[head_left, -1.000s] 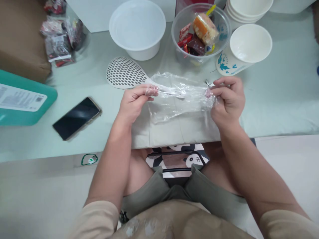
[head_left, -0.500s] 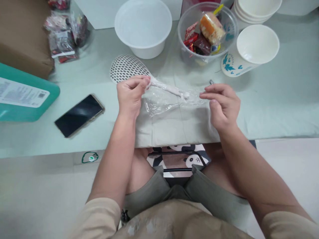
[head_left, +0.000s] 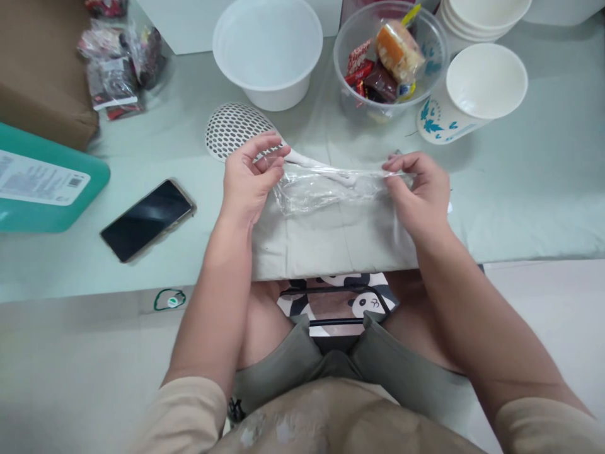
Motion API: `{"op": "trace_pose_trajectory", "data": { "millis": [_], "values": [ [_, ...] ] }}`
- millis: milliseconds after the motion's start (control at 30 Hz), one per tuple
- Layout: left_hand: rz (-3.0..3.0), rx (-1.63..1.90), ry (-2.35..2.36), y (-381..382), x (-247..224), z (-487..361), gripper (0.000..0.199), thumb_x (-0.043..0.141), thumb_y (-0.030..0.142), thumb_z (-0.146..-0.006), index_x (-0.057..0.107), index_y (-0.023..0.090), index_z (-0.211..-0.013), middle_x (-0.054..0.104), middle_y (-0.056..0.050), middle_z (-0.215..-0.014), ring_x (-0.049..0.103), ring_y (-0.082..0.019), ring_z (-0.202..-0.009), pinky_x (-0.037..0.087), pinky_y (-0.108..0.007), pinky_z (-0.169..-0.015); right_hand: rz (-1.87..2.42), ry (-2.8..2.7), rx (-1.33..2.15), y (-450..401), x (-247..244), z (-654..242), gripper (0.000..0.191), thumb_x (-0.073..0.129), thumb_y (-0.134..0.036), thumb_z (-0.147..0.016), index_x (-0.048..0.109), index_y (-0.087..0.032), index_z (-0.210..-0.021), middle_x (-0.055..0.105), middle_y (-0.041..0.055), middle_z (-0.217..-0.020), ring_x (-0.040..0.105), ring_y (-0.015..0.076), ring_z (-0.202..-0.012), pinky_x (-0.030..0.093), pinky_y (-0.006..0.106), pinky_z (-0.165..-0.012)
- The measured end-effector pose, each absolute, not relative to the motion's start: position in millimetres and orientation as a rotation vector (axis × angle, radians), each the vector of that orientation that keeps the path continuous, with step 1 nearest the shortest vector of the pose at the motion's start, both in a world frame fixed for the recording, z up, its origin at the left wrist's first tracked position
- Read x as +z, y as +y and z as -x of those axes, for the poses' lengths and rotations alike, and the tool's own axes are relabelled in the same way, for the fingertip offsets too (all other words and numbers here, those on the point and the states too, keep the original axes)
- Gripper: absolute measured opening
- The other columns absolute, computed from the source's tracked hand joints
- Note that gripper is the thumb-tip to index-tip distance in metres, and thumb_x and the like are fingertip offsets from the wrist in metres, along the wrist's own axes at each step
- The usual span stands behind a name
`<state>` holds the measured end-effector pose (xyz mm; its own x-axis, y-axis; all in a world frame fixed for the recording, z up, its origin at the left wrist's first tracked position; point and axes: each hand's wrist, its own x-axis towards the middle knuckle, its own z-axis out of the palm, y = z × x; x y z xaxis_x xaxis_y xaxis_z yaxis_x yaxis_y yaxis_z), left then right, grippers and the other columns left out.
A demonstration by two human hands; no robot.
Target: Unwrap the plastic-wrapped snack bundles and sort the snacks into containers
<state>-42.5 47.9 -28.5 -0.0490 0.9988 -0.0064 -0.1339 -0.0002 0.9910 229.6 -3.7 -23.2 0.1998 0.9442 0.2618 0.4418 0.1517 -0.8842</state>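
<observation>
A crinkled piece of thin clear plastic film [head_left: 312, 192] is stretched between my two hands above the table's front part. At its left end my left hand [head_left: 250, 176] holds the edge near the thumb, with its other fingers partly spread. My right hand [head_left: 420, 192] pinches the other end between thumb and fingers, and some film hangs below it. Whether the film is a bag or a glove I cannot tell. Behind it lies a white slotted skimmer [head_left: 241, 129], its handle running right and partly covered by the film.
A white bowl [head_left: 269, 57], a clear tub [head_left: 343, 75] of wrapped snacks and paper cups [head_left: 486, 82] stand at the back. On the left are a phone [head_left: 147, 221], a green container [head_left: 51, 183], a cardboard box [head_left: 42, 69] and wrapped packets [head_left: 113, 82].
The film is pulled straighter between my hands. My left fingers have spread from a tight pinch, and my right thumb has closed toward its fingers on the film.
</observation>
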Motion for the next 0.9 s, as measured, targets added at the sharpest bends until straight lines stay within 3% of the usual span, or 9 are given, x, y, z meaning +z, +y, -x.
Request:
{"op": "trace_pose_trajectory", "data": {
  "millis": [67, 167, 267, 333, 400, 500, 567, 700, 900],
  "values": [
    [-1.059, 1.277, 1.106, 46.7, -30.9, 42.1, 0.048, 0.098, 0.035, -0.064, 0.071, 0.027, -0.103, 0.071, -0.001, -0.127, 0.074, -0.022, -0.113, 0.060, -0.028, -0.082, 1.401, -1.343, 0.698, -3.2, -24.1, -228.8, 0.009, 0.067, -0.022, -0.085, 0.059, -0.027, -0.084, 0.068, 0.0005, -0.085, 0.072, 0.0224, -0.096, 0.056, 0.045, -0.098],
    [-1.032, 1.122, 1.094, 42.5, -32.6, 40.0, 0.071, 0.098, 0.036, -0.064, 0.062, 0.032, -0.125, 0.073, -0.004, -0.123, 0.078, -0.022, -0.101, 0.061, -0.030, -0.077, 1.398, -1.202, 0.868, -0.9, -27.9, -226.8, 0.010, 0.065, -0.030, -0.089, 0.055, -0.028, -0.089, 0.063, -0.0018, -0.078, 0.069, 0.0173, -0.076, 0.058, 0.037, -0.076],
    [-1.065, 1.005, 1.117, 40.1, -35.5, 38.0, 0.089, 0.097, 0.024, -0.061, 0.053, 0.033, -0.137, 0.076, -0.005, -0.110, 0.079, -0.022, -0.091, 0.062, -0.029, -0.073, 1.412, -1.024, 1.004, 2.4, -25.7, -224.5, 0.016, 0.065, -0.037, -0.089, 0.052, -0.028, -0.092, 0.061, -0.0032, -0.077, 0.060, 0.0122, -0.058, 0.046, 0.028, -0.052],
    [-1.079, 1.001, 1.126, 40.9, -37.6, 38.0, 0.083, 0.093, 0.018, -0.064, 0.053, 0.031, -0.136, 0.077, -0.004, -0.103, 0.078, -0.020, -0.086, 0.062, -0.027, -0.072, 1.418, -0.865, 1.072, 4.5, -20.3, -223.5, 0.023, 0.069, -0.038, -0.083, 0.050, -0.028, -0.093, 0.059, -0.0046, -0.075, 0.052, 0.0095, -0.049, 0.033, 0.024, -0.042],
    [-1.078, 1.018, 1.131, 42.5, -38.1, 38.8, 0.073, 0.088, 0.016, -0.068, 0.055, 0.029, -0.132, 0.078, -0.004, -0.098, 0.078, -0.018, -0.084, 0.062, -0.027, -0.073, 1.402, -0.706, 1.164, 5.8, -14.8, -223.2, 0.031, 0.072, -0.042, -0.077, 0.050, -0.028, -0.095, 0.059, -0.0056, -0.074, 0.048, 0.0085, -0.046, 0.028, 0.023, -0.039],
    [-1.053, 1.038, 1.133, 43.9, -34.3, 39.8, 0.065, 0.085, 0.014, -0.070, 0.057, 0.028, -0.127, 0.078, -0.002, -0.093, 0.078, -0.018, -0.083, 0.062, -0.027, -0.073, 1.367, -0.612, 1.357, 4.8, -11.3, -223.6, 0.047, 0.083, -0.043, -0.066, 0.051, -0.028, -0.096, 0.058, -0.0067, -0.075, 0.054, 0.0092, -0.053, 0.037, 0.023, -0.043],
    [-1.032, 1.037, 1.131, 43.7, -29.8, 39.4, 0.056, 0.085, 0.016, -0.071, 0.060, 0.027, -0.121, 0.077, -0.002, -0.091, 0.078, -0.018, -0.083, 0.062, -0.027, -0.072, 1.371, -0.677, 1.476, 2.5, -12.2, -223.8, 0.051, 0.089, -0.033, -0.059, 0.053, -0.026, -0.095, 0.056, -0.0074, -0.071, 0.054, 0.0089, -0.055, 0.039, 0.023, -0.047],
    [-1.003, 0.994, 1.142, 42.3, -23.4, 37.1, 0.023, 0.079, 0.021, -0.078, 0.063, 0.022, -0.095, 0.075, -0.001, -0.085, 0.076, -0.016, -0.074, 0.060, -0.025, -0.064, 1.373, -0.832, 1.534, -1.9, -13.2, -223.5, 0.037, 0.086, -0.020, -0.060, 0.059, -0.022, -0.084, 0.052, -0.0070, -0.064, 0.048, 0.0073, -0.053, 0.036, 0.023, -0.048],
    [-1.055, 0.908, 1.219, 42.7, -25.0, 36.4, 0.016, 0.071, 0.014, -0.081, 0.058, 0.022, -0.085, 0.071, 0.002, -0.067, 0.067, -0.013, -0.050, 0.047, -0.022, -0.046, 1.430, -0.808, 1.470, -2.5, -9.3, -226.5, 0.027, 0.077, -0.019, -0.070, 0.053, -0.024, -0.081, 0.066, -0.0008, -0.077, 0.065, 0.0139, -0.062, 0.044, 0.025, -0.050]
  ]
}}
